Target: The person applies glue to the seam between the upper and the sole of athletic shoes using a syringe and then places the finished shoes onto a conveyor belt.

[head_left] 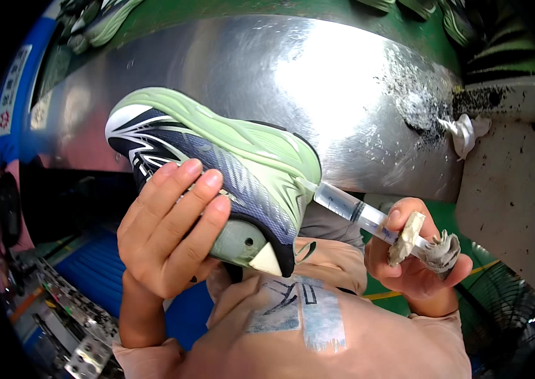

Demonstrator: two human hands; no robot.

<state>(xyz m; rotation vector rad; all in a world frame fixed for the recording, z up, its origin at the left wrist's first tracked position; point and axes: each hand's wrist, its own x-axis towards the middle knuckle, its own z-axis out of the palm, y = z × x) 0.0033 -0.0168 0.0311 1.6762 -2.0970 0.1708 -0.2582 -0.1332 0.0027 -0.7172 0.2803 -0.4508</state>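
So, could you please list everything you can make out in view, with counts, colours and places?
sneaker: one, green, dark blue and white, centre
insert: one, grey-green, in the sneaker's opening
syringe: one, clear, right of centre, tip by the sneaker's heel
metal table: one, silver, beyond the sneaker
crumpled scrap: one, white, table's right end
other shoes: several, greenish, upper corners
far left and lower corners: cluttered, too unclear to count
shirt: one, peach, bottom
left hand: one, bare, holding the sneaker
right hand: one, bare, holding the syringe
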